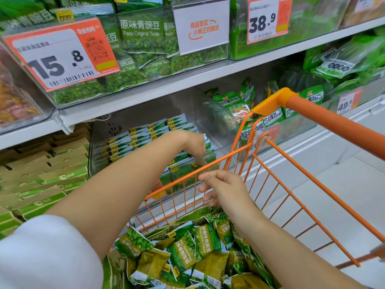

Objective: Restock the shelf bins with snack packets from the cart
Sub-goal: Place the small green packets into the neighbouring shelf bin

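Both hands hold nothing: left hand (pixel 194 146) touches binned packets (pixel 145 134).

White shelf (pixel 145 88) carries clear bins (pixel 220 130) of packets (pixel 145 134).

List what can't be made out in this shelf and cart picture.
- Left hand, head view: its fingertips, hidden among the packets in the clear bin.
- Cart contents: cut off by the bottom edge.
- Small print on the 15.8 price tag: too small and blurred.
- Right hand: palm side faces away.
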